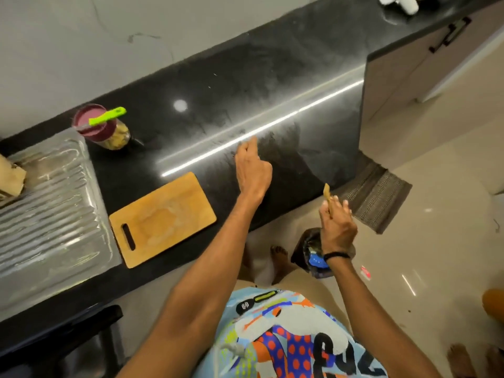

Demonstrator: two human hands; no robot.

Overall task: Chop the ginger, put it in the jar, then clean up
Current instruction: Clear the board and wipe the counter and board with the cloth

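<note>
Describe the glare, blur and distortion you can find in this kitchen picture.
Head view: a long white glare streak and a round hotspot cross the black countertop; the steel draining board shines in bands; the wide-angle frame shows the counter slanted; the right hand, holding a ginger scrap, looks slightly soft.

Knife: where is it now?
Head view, far left: the knife lies across the lidded jar on the counter, beside the drainboard, beyond the cutting board.
</note>
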